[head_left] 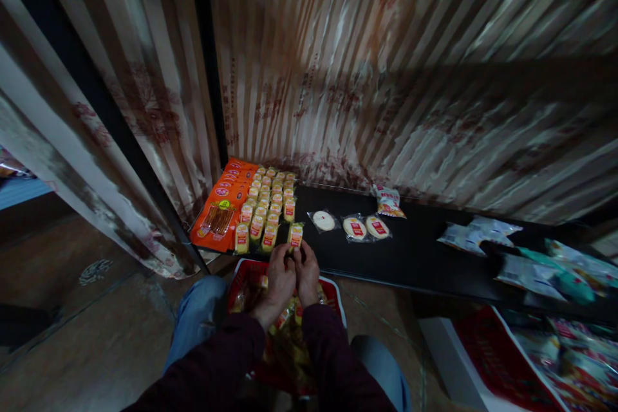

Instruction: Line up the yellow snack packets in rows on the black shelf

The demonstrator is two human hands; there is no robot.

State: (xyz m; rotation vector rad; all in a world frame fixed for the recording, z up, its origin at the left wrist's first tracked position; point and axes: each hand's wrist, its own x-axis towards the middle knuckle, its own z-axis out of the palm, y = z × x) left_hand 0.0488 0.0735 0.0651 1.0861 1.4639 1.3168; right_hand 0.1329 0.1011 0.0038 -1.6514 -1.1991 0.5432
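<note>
Both my hands meet over the front edge of a low black shelf (333, 257). My left hand (281, 273) and my right hand (306, 270) pinch the lower end of a small yellow snack packet (295, 235) with a red-and-white label. Left of it, rows of matching yellow packets (257, 225) stand close together on the shelf. Beyond them lie overlapping orange snack bags (217, 215). Beneath my hands is a red basket (340, 309) with a white rim, holding more yellow packets, partly hidden by my forearms.
Round wrapped cakes (355, 227) and a red-and-white bag (389, 201) lie right of my hands. Several silvery and green bags (560, 273) are farther right. A box (463, 360) of packages stands on the floor at right. Dark posts (208, 45) and a curtain (328, 77) border the shelf.
</note>
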